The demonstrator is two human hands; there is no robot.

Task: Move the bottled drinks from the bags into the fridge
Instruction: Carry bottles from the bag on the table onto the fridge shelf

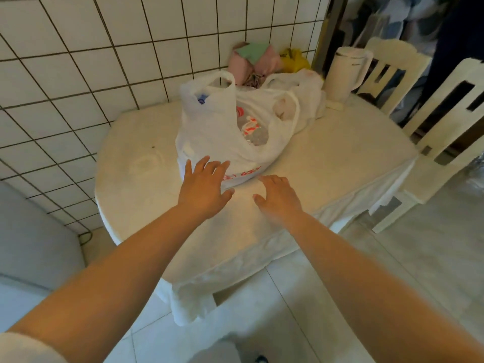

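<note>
A white plastic bag [214,127] stands on the white-covered table [340,158], its mouth gaping. Inside it lie clear bottled drinks [251,128] with red-and-white labels, and a blue cap shows through the left handle loop. A second white bag [309,100] slumps behind it to the right. My left hand [203,189] is open with fingers spread, its fingertips at the near side of the front bag. My right hand [279,196] is open too, hovering over the table just right of the left one, a little short of the bag. Neither holds anything.
A white kettle jug [345,70] stands at the table's back right corner. Pink, green and yellow bags [259,60] sit against the tiled wall. Two white chairs [445,121] flank the table's right side. A grey appliance surface [34,237] is at lower left.
</note>
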